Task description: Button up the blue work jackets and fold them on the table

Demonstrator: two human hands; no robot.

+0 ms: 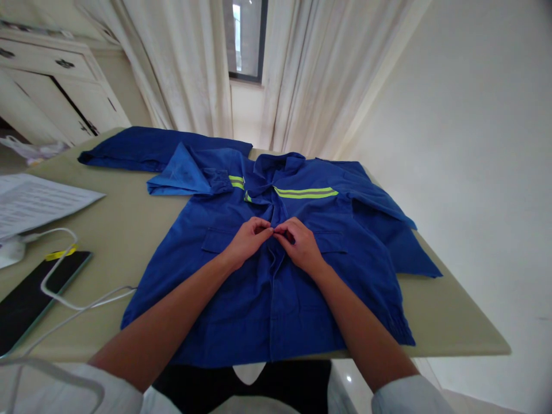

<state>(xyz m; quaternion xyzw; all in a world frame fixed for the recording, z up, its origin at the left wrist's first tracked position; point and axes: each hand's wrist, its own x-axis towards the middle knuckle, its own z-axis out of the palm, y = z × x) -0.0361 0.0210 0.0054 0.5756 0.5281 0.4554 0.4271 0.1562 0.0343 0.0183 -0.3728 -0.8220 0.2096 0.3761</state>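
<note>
A blue work jacket (233, 293) with yellow-green reflective stripes lies spread on the table, its collar away from me and its hem at the near edge. My left hand (252, 238) and my right hand (298, 241) meet at the middle of its front placket. Both pinch the placket's edge between thumb and fingers, with the fingertips nearly touching. Whatever small fastener may be between them is hidden. Above the hands the front edges stand a little raised and apart. One sleeve (183, 172) is folded across the upper left of the jacket.
Another folded dark blue garment (142, 146) lies at the table's far left. On the left of the table (129, 230) are printed papers (38, 201), a black phone-like device (43, 293) and a white cable (60, 296). A white wall (483, 172) borders the right side.
</note>
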